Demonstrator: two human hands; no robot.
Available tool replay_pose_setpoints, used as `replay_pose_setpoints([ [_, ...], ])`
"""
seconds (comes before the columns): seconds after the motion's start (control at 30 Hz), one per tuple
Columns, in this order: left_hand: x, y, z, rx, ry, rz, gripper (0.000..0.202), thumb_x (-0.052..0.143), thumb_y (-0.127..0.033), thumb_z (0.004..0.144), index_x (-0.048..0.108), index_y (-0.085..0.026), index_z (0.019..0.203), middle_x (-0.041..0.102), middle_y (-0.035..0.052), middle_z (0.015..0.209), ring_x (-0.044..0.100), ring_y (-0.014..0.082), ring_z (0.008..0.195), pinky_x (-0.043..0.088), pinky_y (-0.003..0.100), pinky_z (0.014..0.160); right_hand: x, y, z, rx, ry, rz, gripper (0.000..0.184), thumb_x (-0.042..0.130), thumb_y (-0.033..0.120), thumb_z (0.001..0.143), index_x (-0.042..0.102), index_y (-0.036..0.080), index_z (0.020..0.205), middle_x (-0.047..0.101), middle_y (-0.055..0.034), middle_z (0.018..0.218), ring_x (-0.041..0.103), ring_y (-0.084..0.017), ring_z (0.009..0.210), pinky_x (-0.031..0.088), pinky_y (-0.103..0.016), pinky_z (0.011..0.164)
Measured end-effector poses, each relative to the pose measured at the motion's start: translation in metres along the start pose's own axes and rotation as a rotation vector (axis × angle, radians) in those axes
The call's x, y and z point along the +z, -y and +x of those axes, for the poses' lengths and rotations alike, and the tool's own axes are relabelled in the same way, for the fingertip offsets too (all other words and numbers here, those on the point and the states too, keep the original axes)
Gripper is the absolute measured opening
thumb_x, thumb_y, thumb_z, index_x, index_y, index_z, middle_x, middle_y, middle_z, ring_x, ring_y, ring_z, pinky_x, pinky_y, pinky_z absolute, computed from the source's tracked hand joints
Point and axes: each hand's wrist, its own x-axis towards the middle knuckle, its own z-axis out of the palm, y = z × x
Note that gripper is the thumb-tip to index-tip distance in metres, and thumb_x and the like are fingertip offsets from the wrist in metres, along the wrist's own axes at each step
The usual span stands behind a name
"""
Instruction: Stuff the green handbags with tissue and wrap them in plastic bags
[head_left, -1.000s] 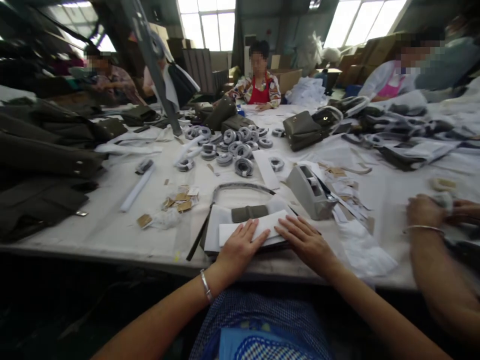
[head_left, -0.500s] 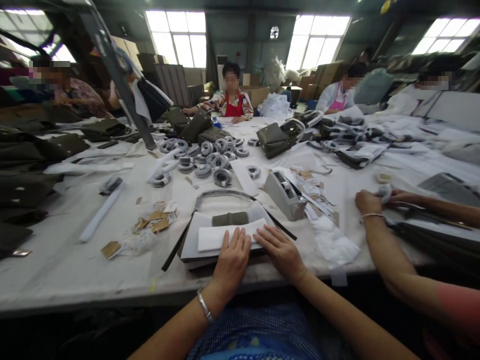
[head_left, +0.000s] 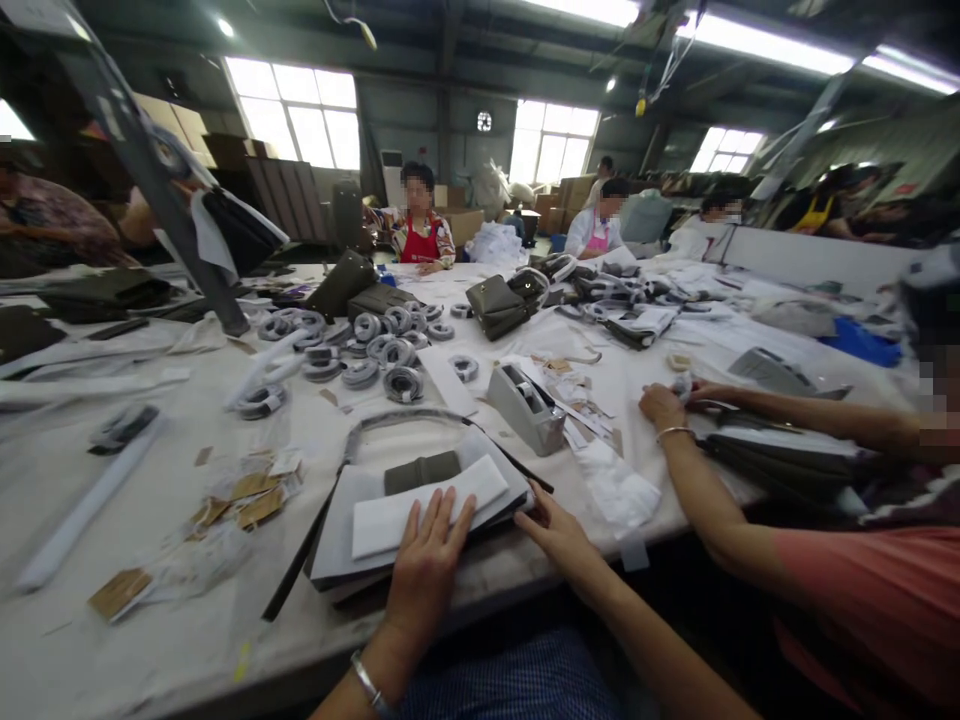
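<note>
A dark olive bag lies flat at the table's front edge, its wrapped handle arched away from me. White sheeting covers most of its upper face. On that rest a folded olive piece and a white padding strip. My left hand lies flat on the strip, fingers stretched out. At the bag's right corner, my right hand has its thumb and fingers around the edge; the fingertips are partly hidden.
A grey tape dispenser stands behind the bag, near coiled wrapped straps. Brown tags lie to the left. At right, a co-worker's hands work close by. A metal post rises at left.
The view has swung to the right and up. My right hand has left the white strip for the bag's right corner. The bag appears more tilted; my left hand stays on the strip.
</note>
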Motion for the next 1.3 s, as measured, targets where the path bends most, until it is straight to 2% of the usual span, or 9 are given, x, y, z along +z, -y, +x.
replay_pose_setpoints([
  [0.2, 0.002, 0.008, -0.01, 0.008, -0.096, 0.02, 0.06, 0.036, -0.004, 0.093, 0.037, -0.022, 0.15, 0.042, 0.0093, 0.153, 0.043, 0.0261, 0.139, 0.034, 0.047, 0.116, 0.018, 0.039, -0.001, 0.236, 0.093, 0.357, 0.032, 0.074, 0.022, 0.062, 0.07, 0.014, 0.093, 0.073, -0.0034, 0.084, 0.067, -0.025, 0.09, 0.049, -0.036, 0.09],
  [0.4, 0.006, 0.01, -0.016, -0.045, -0.121, -0.069, 0.062, 0.042, -0.011, 0.094, 0.029, -0.02, 0.153, 0.038, 0.012, 0.155, 0.036, 0.0287, 0.143, 0.024, 0.049, 0.119, 0.042, 0.061, -0.011, 0.316, -0.027, 0.742, 0.044, 0.074, 0.011, 0.051, 0.064, 0.018, 0.094, 0.072, -0.0018, 0.088, 0.067, -0.021, 0.087, 0.053, -0.034, 0.085],
  [0.53, 0.007, 0.012, -0.016, -0.085, -0.153, -0.129, 0.07, 0.054, -0.033, 0.093, 0.025, -0.017, 0.155, 0.038, 0.0158, 0.155, 0.036, 0.0329, 0.143, 0.024, 0.052, 0.119, 0.053, 0.069, -0.011, 0.276, -0.085, 0.759, 0.046, 0.078, 0.012, 0.052, 0.064, 0.016, 0.096, 0.072, -0.0031, 0.089, 0.067, -0.022, 0.088, 0.055, -0.035, 0.083],
  [0.7, 0.008, 0.018, -0.014, -0.098, -0.199, -0.125, 0.065, 0.05, -0.021, 0.095, 0.024, -0.019, 0.155, 0.043, 0.0127, 0.153, 0.037, 0.0279, 0.143, 0.025, 0.046, 0.12, 0.055, 0.066, -0.014, 0.15, -0.019, 0.634, 0.042, 0.081, 0.025, 0.064, 0.066, 0.016, 0.102, 0.071, -0.0051, 0.1, 0.067, -0.022, 0.097, 0.055, -0.034, 0.088],
  [0.87, 0.002, 0.026, -0.017, -0.054, -0.194, -0.168, 0.063, 0.041, -0.009, 0.095, 0.025, -0.022, 0.155, 0.045, 0.0096, 0.152, 0.038, 0.0251, 0.142, 0.028, 0.043, 0.119, -0.008, 0.042, -0.009, -0.088, 0.198, -0.134, 0.032, 0.06, 0.046, 0.091, 0.07, 0.02, 0.105, 0.074, -0.0076, 0.094, 0.07, -0.025, 0.093, 0.056, -0.041, 0.086],
  [0.97, -0.001, 0.028, -0.016, -0.071, -0.206, -0.183, 0.061, 0.042, -0.011, 0.096, 0.027, -0.023, 0.154, 0.047, 0.0086, 0.151, 0.04, 0.0244, 0.141, 0.028, 0.042, 0.119, -0.07, 0.022, 0.004, -0.362, -0.068, -0.697, 0.025, 0.058, 0.029, 0.093, 0.071, 0.022, 0.113, 0.069, -0.0114, 0.121, 0.063, -0.028, 0.115, 0.046, -0.046, 0.104],
  [1.07, -0.003, 0.028, -0.013, -0.088, -0.228, -0.203, 0.059, 0.043, -0.016, 0.098, 0.028, -0.022, 0.154, 0.048, 0.0086, 0.15, 0.04, 0.0245, 0.141, 0.027, 0.042, 0.12, -0.122, 0.0, 0.02, -0.433, -0.219, -1.088, 0.039, 0.063, 0.013, 0.086, 0.066, 0.02, 0.124, 0.057, -0.0146, 0.139, 0.049, -0.032, 0.132, 0.039, -0.051, 0.11],
  [1.17, -0.003, 0.027, -0.012, -0.078, -0.233, -0.207, 0.058, 0.043, -0.017, 0.098, 0.028, -0.023, 0.154, 0.048, 0.0083, 0.15, 0.039, 0.0243, 0.141, 0.027, 0.042, 0.12, -0.148, -0.016, 0.034, -0.433, -0.249, -1.231, 0.036, 0.068, 0.011, 0.081, 0.071, 0.022, 0.115, 0.059, -0.0131, 0.138, 0.047, -0.034, 0.134, 0.04, -0.054, 0.108],
  [1.3, -0.001, 0.027, -0.013, -0.082, -0.216, -0.213, 0.059, 0.044, -0.016, 0.098, 0.027, -0.024, 0.154, 0.047, 0.0081, 0.15, 0.039, 0.0243, 0.142, 0.027, 0.043, 0.12, -0.153, -0.019, 0.045, -0.438, -0.212, -1.202, 0.013, 0.066, 0.018, 0.086, 0.076, 0.024, 0.093, 0.072, -0.0068, 0.116, 0.06, -0.026, 0.118, 0.046, -0.042, 0.104],
])
